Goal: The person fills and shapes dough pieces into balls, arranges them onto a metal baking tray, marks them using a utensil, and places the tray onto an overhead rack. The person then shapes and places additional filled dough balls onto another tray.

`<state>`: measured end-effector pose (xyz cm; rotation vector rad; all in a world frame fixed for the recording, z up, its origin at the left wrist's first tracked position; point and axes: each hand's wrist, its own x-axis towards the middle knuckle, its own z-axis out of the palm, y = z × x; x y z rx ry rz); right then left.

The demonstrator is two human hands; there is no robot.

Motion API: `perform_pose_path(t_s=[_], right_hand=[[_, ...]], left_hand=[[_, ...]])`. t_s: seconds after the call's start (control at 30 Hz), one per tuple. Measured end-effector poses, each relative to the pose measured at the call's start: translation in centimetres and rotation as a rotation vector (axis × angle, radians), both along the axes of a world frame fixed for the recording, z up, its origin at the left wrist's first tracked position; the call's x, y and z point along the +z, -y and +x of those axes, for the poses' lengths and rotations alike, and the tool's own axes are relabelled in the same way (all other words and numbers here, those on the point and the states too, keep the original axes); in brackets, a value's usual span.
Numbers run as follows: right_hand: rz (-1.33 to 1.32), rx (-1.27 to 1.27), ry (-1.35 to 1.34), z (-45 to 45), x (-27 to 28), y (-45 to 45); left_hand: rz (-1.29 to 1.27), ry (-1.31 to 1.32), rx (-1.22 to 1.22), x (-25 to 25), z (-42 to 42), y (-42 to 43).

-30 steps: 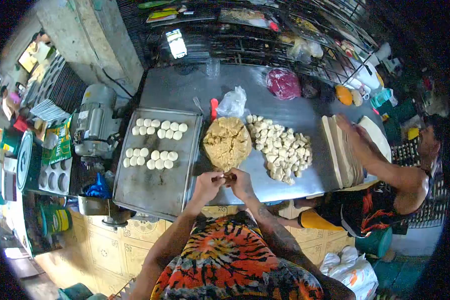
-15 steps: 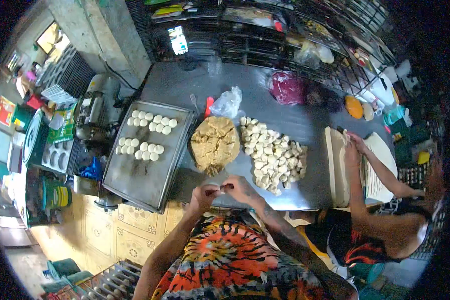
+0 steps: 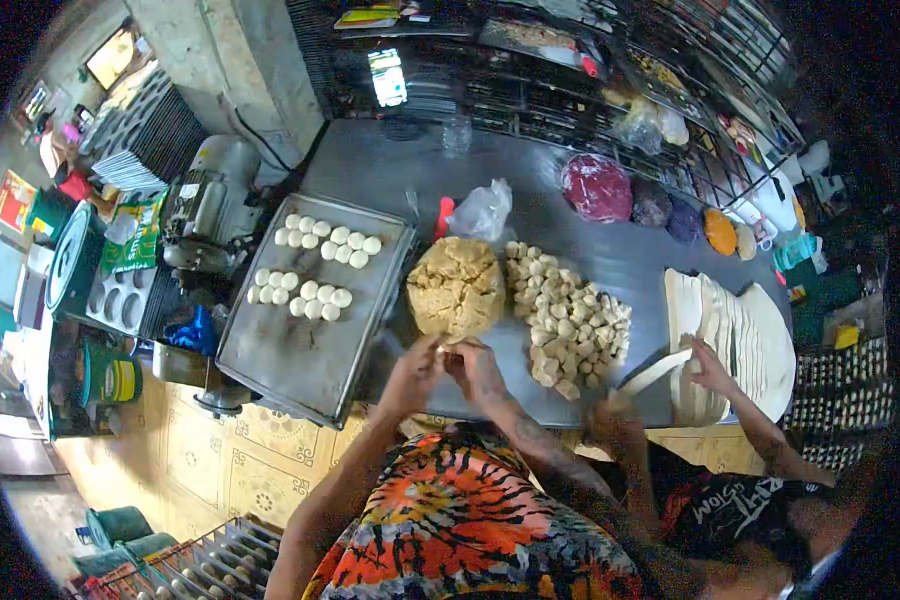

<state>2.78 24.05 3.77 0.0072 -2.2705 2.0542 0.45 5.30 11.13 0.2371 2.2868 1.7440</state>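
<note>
My left hand [image 3: 411,378] and my right hand [image 3: 475,372] meet at the table's near edge, fingers closed together. A small pale piece of dough [image 3: 443,350] shows between the fingertips, mostly covered by them. Just beyond lies a big mound of cracked tan filling [image 3: 456,288]. To its right is a heap of small cut dough pieces [image 3: 567,318]. On the left, a metal baking tray [image 3: 300,352] carries clusters of round white dough balls [image 3: 320,298].
At the right, a co-worker's hand [image 3: 710,368] handles a dough strip [image 3: 653,372] beside a sliced dough sheet [image 3: 740,335]. A plastic bag [image 3: 482,210], a red-handled tool [image 3: 443,217] and a wrapped purple mass [image 3: 597,188] lie farther back. A motor machine [image 3: 210,205] stands left.
My hands have drawn closer together, up against the near side of the filling mound. The co-worker's hands have moved apart, pulling a dough strip leftward from the sheet. The view has shifted slightly.
</note>
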Motion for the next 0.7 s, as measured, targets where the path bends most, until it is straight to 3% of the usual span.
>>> perform_pose_path(t_s=[0.03,0.07,0.17,0.33,0.5,0.7], right_hand=[[0.021,0.006,0.032,0.1,4.7,0.8],[0.318,0.029,0.048,-0.3,8.6,2.0],[0.229,0.045,0.129,-2.5,10.5,6.2],[0.098,0.079,0.178,-5.7,9.9,14.0],[0.145,0.181,0.196,-8.3,8.1,19.0],[0.234,0.23,0.078,-10.1,9.1,23.1]], left_hand=[[0.083,0.042,0.011,0.2,-0.6,1.4],[0.168,0.086,0.023,0.4,-1.1,2.7],[0.431,0.207,0.093,0.9,-2.7,6.7],[0.188,0.248,0.201,3.5,-3.0,12.5],[0.36,0.215,0.324,2.0,-4.2,17.3],[0.376,0.291,0.456,4.0,-4.5,20.6]])
